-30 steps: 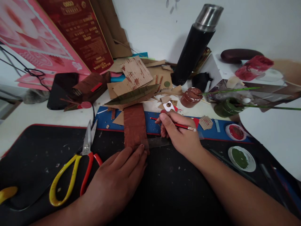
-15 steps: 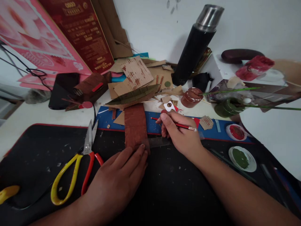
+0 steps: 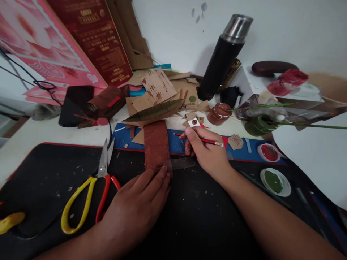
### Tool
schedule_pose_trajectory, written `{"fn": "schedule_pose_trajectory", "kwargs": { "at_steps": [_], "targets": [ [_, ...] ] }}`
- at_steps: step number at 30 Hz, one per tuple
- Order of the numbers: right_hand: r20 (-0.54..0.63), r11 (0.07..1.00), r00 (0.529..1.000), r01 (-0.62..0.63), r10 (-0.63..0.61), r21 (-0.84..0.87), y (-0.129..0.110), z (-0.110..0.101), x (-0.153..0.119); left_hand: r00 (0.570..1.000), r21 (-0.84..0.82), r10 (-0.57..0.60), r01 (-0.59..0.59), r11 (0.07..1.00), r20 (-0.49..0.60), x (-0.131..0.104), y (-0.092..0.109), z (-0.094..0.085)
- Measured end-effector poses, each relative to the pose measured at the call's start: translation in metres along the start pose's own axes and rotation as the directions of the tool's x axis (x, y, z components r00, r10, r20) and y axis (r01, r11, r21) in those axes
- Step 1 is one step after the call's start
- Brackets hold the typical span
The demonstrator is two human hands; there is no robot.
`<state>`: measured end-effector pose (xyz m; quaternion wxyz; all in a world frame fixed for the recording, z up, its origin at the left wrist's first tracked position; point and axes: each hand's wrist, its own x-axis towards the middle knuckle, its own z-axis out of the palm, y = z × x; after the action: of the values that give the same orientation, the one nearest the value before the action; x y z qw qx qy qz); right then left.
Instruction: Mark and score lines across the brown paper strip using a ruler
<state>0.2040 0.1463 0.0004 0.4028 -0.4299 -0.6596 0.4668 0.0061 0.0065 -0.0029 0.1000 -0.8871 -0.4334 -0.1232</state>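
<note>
A reddish-brown painted strip (image 3: 156,144) lies partly on the black mat, its upper end by a green leaf-shaped piece (image 3: 154,112). The fingers of my left hand (image 3: 143,198) lie flat and close together on its lower end and on the end of a clear ruler-like strip (image 3: 183,163). My right hand (image 3: 207,151) is closed around a red and black pencil (image 3: 210,141) and rests near the clear strip's other end. The pencil's tip points left, away from the brown strip's surface. Part of the clear strip is hidden under my hands.
Scissors (image 3: 103,169) with yellow and red handles lie open at the left. Behind are cardboard scraps (image 3: 158,86), a black flask (image 3: 221,65) and a brown paint jar (image 3: 219,113). A green paint lid (image 3: 275,182) and a red one (image 3: 269,152) sit at the right.
The camera view has shifted slightly. Both hands keep nearly the same places, with the pencil still in my right hand.
</note>
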Motion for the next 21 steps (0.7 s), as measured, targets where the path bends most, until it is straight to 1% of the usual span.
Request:
{"fn": "schedule_pose_trajectory", "kwargs": {
  "at_steps": [5, 13, 21],
  "targets": [
    [0.001, 1.0, 1.0, 0.007, -0.007, 0.027, 0.001, 0.002, 0.002, 1.0, 0.013, 0.013, -0.013, 1.0, -0.014, 0.002, -0.001, -0.002],
    [0.033, 0.997, 0.999, 0.028, -0.026, -0.074, 0.003, -0.002, -0.002, 0.999, -0.003, -0.007, 0.007, 1.0, -0.039, 0.005, -0.003, -0.002],
    [0.045, 0.991, 0.996, 0.081, -0.077, -0.105, 0.003, -0.002, -0.008, 0.995, 0.01, -0.018, 0.019, 1.0, -0.098, 0.009, -0.001, 0.0]
  ]
}}
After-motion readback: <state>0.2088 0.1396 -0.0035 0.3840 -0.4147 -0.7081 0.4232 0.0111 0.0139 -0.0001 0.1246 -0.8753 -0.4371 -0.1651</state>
